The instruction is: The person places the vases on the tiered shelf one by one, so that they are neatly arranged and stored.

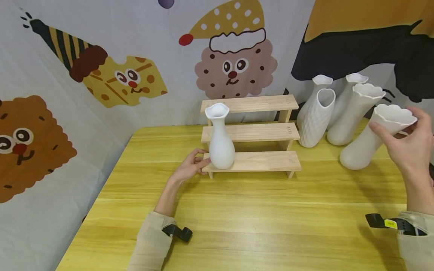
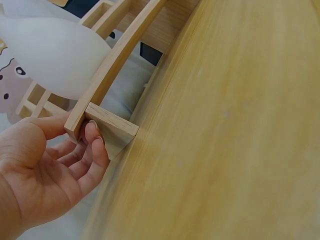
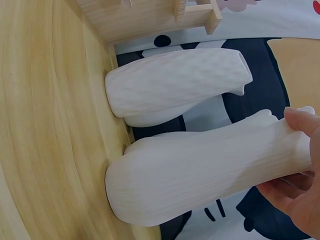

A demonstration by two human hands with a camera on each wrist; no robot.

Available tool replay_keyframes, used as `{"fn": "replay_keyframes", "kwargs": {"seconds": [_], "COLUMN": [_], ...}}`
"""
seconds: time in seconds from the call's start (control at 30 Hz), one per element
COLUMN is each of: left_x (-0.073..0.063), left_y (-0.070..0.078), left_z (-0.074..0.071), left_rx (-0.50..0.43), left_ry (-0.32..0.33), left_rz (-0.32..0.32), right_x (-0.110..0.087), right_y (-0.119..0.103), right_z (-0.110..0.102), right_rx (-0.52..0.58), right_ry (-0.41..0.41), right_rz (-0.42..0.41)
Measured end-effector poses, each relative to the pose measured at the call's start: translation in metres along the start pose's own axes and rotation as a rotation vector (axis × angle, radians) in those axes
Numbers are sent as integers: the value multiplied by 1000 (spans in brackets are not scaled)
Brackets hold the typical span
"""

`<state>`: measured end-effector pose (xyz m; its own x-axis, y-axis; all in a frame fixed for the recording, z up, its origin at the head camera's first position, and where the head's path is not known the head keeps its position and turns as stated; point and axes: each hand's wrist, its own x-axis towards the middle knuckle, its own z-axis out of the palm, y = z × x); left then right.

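Note:
A three-tier wooden display stand (image 1: pixel 268 161) stands at the middle of the table's back. On the left end of its lowest tier is a white vase (image 1: pixel 221 145) with a wavy rim. My left hand (image 1: pixel 190 165) pinches that tier's left end between thumb and fingers, as the left wrist view also shows; the vase is just beside it. At the right, my right hand (image 1: pixel 415 146) grips the flared, scalloped neck of another white vase (image 1: pixel 361 150). In the right wrist view this ribbed vase (image 3: pixel 200 170) has its base at the tabletop.
Behind the gripped vase stand several more white vases, among them a diamond-textured one (image 1: pixel 317 120) and a scalloped-rim one (image 1: pixel 352 114). They are close together, right of the stand. A printed cartoon cloth (image 1: pixel 179 82) hangs behind the wooden table (image 1: pixel 251 222).

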<state>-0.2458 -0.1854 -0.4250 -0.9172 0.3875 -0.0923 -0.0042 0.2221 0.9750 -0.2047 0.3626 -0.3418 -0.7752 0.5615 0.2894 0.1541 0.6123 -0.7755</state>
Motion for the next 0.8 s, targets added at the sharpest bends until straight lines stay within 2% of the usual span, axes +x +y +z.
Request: {"fn": "replay_keyframes", "kwargs": {"seconds": [0.37, 0.57, 0.8], "left_x": [-1, 0, -2], "left_y": [0, 1, 2], "left_z": [-1, 0, 0], "left_rx": [8, 9, 6], "left_ry": [2, 4, 0], "left_rz": [0, 2, 4], "right_x": [-8, -11, -16], "right_y": [-5, -11, -21], "right_z": [2, 0, -2], "right_rx": [23, 87, 102], "right_ry": [17, 50, 72], "right_rz": [0, -51, -81]}}
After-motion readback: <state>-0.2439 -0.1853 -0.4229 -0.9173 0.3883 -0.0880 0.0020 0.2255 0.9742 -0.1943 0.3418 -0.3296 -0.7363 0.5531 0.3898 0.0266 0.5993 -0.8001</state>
